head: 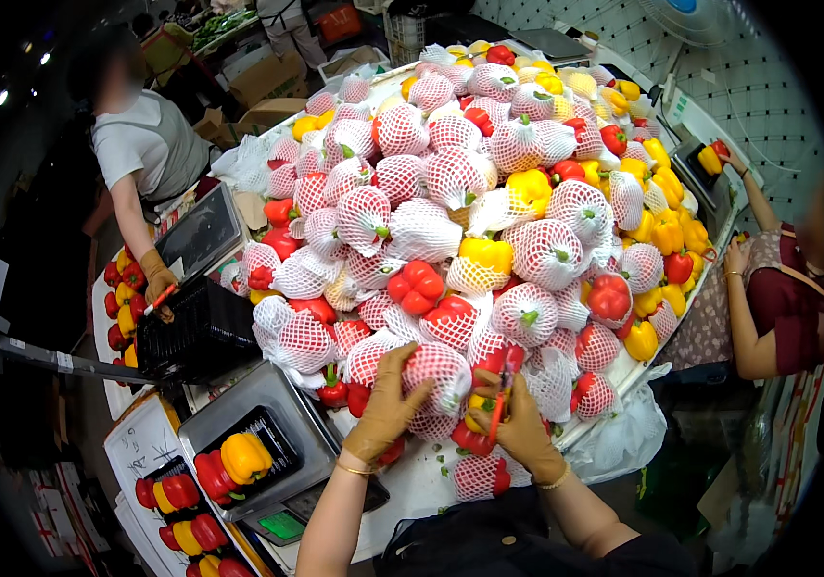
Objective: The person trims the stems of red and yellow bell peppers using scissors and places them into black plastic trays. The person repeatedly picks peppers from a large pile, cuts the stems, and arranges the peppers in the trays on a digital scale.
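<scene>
Both my hands wear tan gloves at the near edge of a large heap of bell peppers. My left hand (391, 407) grips a red bell pepper in a white foam net (437, 376). In my right hand (523, 433) are scissors with red-orange handles (500, 411), blades pointing up and away from me. A yellow pepper (480, 412) lies between my hands, partly hidden by my right fingers. Just below is another netted red pepper (475, 477). To the left, a steel scale (314, 425) bears a black tray with a red pepper (215, 476) and a yellow pepper (246, 458).
Stacked black trays (195, 324) stand left, beside a co-worker's gloved hand holding a red-handled tool (161, 297). Packed pepper trays (184, 498) lie lower left. Another person at the right touches a pepper on a second scale (697, 169). A plastic bag (621, 433) hangs at the table's right edge.
</scene>
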Tool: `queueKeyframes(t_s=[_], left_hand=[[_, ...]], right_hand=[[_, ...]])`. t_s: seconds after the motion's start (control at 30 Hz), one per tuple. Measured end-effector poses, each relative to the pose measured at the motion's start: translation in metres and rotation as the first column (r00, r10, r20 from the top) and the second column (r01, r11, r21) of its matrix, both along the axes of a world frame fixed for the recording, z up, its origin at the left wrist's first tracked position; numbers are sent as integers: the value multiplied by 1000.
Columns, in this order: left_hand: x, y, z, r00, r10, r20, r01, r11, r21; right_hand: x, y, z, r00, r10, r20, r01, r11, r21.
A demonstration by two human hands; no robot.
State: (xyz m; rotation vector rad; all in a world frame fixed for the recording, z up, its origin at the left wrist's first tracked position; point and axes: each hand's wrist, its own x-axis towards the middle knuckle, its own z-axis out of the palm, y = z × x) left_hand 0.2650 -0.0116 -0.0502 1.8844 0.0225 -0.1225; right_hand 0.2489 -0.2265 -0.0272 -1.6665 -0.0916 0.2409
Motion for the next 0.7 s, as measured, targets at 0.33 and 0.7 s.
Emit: queueKeyframes(t_s=[0.33,0.7], left_hand=[[-60,-9,-36,993,92,-78,-115,910,-398],[-180,-16,-14,954,222,-203,-301,686,-662]], right_hand=[[7,14,-45,992,114,59,-104,981,-161],[-45,52,25,865,488,-119,-463,867,185]])
